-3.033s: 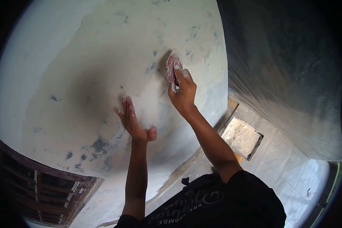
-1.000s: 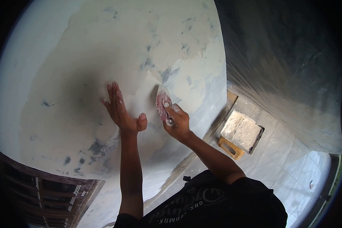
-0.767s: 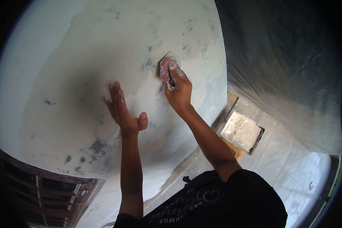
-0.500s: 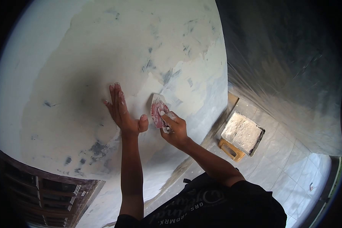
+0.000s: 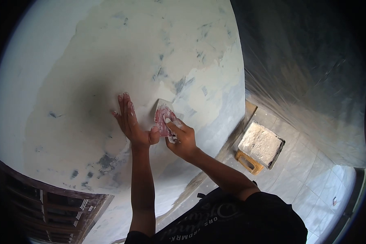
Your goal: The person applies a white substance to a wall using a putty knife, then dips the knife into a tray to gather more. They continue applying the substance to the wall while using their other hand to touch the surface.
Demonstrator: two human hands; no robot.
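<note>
My right hand point(image 5: 183, 140) is closed round a putty knife point(image 5: 164, 122) with a red, putty-smeared grip and a pale blade. Its blade edge points up the wall point(image 5: 122, 53), right at the surface. To its left, my left hand point(image 5: 133, 124) is raised with fingers stretched and thumb out, holding nothing; white putty marks its fingertips. Patchy cream filler covers the wall, with grey-blue spots showing through around the blade and lower down.
A square tray of white putty point(image 5: 261, 140) rests on a yellow plastic stool point(image 5: 248, 162) at the right, on the tiled floor point(image 5: 301, 175). Plastic sheeting point(image 5: 309, 81) hangs beyond it. A dark wooden window frame point(image 5: 49, 203) is at lower left.
My right hand and the putty knife have shifted slightly left, closer to my left hand, and the blade has turned a little. My left hand stays in nearly the same place, open.
</note>
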